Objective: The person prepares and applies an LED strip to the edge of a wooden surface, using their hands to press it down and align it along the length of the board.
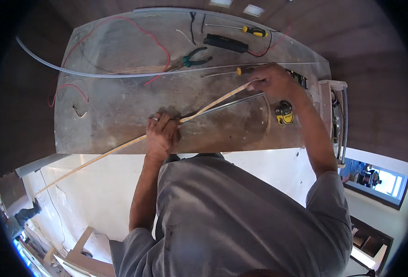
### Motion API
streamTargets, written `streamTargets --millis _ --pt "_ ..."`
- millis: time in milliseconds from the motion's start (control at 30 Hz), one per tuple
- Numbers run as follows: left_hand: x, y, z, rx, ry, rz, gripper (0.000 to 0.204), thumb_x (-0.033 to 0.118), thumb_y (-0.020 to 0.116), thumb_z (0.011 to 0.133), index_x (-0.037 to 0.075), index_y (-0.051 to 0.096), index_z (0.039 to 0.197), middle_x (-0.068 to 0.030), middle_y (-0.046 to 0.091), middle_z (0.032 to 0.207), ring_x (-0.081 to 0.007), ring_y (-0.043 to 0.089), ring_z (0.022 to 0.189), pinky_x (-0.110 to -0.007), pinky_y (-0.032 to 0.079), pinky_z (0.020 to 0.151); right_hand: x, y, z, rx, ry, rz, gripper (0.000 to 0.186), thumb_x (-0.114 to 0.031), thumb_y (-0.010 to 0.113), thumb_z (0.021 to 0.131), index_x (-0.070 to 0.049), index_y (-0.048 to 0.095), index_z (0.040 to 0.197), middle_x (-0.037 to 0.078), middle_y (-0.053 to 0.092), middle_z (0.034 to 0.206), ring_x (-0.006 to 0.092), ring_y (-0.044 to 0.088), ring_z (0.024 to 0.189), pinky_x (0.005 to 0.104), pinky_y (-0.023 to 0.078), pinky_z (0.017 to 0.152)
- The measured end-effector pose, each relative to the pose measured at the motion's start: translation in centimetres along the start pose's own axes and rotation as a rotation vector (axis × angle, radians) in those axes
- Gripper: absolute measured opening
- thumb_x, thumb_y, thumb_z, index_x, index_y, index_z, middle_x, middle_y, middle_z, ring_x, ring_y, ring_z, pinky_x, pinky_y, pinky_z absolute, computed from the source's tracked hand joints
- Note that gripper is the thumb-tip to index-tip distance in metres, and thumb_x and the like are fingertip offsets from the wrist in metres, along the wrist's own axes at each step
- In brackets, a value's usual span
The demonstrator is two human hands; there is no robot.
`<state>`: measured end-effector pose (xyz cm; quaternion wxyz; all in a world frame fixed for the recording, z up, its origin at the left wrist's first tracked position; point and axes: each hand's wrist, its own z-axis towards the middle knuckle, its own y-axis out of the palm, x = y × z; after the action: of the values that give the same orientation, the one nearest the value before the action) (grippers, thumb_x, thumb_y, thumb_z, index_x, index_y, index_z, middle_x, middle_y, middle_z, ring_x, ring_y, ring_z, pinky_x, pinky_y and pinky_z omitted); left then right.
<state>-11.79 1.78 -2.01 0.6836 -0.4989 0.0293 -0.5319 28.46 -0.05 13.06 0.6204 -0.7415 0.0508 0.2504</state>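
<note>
A thin yellow-orange LED strip (224,96) runs slantwise across the wooden workbench (121,111). My left hand (161,134) is closed around it near the front edge, where it meets a narrow grey metal channel (235,103). Pinched between the fingers of my right hand (274,82) is the strip's far end, lifted off the channel. Left of my left hand, the strip and what lies under it reach past the bench edge. Close to my right hand lies a yellow-and-black screwdriver (241,71), partly covered by it; a tape measure (284,113) sits below the wrist.
A long translucent strip (107,75) curves over the bench. Beyond it are green-handled pliers (197,57), a black box-shaped device (226,43) with wires, another screwdriver (255,31) and loose red wire (160,41). A frame-like structure (333,85) stands at the right edge.
</note>
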Motion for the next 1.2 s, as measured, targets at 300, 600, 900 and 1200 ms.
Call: streamTargets --millis 300,600,900,1200 --pt "0.6 -0.4 0.2 0.005 0.018 0.005 0.023 0.006 0.077 0.075 0.010 0.074 0.097 -0.0062 0.070 0.101 -0.0332 0.066 0.096 -0.047 0.049 0.084 1.0 1.2 -3.2 0.013 0.229 -0.851 0.030 -0.012 0.074 0.084 -0.012 0.078 0.113 0.011 0.069 0.122 0.0348 0.061 0.122 0.0538 0.045 0.106" --pt "0.8 -0.8 0.6 -0.034 -0.021 -0.032 0.022 0.010 0.076 0.076 0.011 0.072 0.097 -0.0062 0.067 0.107 -0.0324 0.064 0.104 -0.046 0.048 0.086 -12.6 15.9 3.3 0.330 -0.195 0.002 0.037 -0.018 0.083 0.082 -0.012 0.076 0.118 0.006 0.066 0.116 0.0285 0.061 0.118 0.0489 0.046 0.108" --pt "0.6 -0.9 0.7 -0.047 -0.002 -0.046 0.020 0.011 0.077 0.078 0.010 0.074 0.097 -0.0059 0.071 0.109 -0.0332 0.065 0.100 -0.045 0.047 0.084 -11.6 18.7 4.2 0.364 -0.186 0.149 0.026 -0.002 0.075 0.072 -0.008 0.075 0.097 0.009 0.065 0.102 0.0326 0.061 0.107 0.0477 0.050 0.101" --pt "0.4 -0.6 0.9 -0.039 0.018 -0.039 0.017 0.010 0.073 0.078 0.011 0.073 0.095 -0.0042 0.072 0.110 -0.0292 0.065 0.096 -0.044 0.046 0.080 -11.1 20.1 4.4 0.416 -0.283 0.066 0.025 -0.002 0.075 0.067 -0.006 0.067 0.090 0.009 0.062 0.103 0.0333 0.058 0.108 0.0435 0.051 0.100"
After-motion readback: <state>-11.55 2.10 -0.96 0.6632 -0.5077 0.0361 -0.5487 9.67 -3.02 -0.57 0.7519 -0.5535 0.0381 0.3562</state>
